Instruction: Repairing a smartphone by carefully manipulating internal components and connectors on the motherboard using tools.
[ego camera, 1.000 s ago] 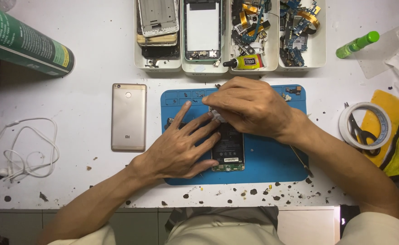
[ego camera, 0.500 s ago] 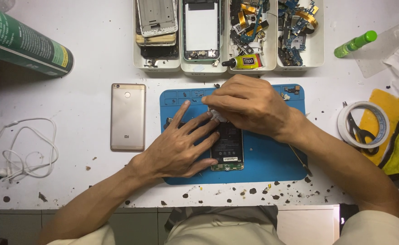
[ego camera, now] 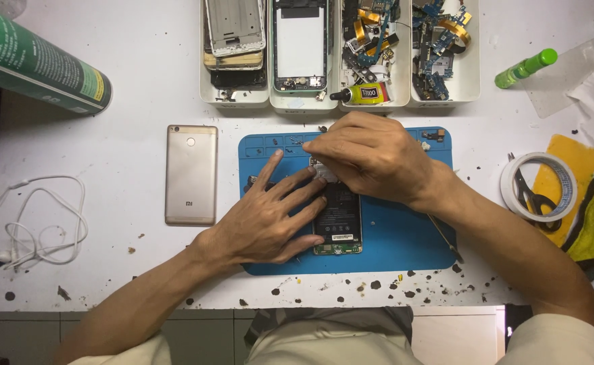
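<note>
Opened phone [ego camera: 338, 220], flat and rectangular with its dark battery exposed, lies on a blue rubbery mat [ego camera: 405, 233] at the middle of the bench's near edge. Left hand [ego camera: 266, 220] rests open, fingers spread, flat across the phone's left side. Right hand [ego camera: 371, 155] is curled over the phone's top end; whether it pinches anything cannot be told. A smooth gold metal back cover [ego camera: 191, 174] lies just left of the mat.

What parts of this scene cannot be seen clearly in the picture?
- Head view: the right hand covers the top of the opened phone; any tool in it is hidden.
- The left hand covers the phone's left edge.
- The green can is cut off by the left edge.
</note>
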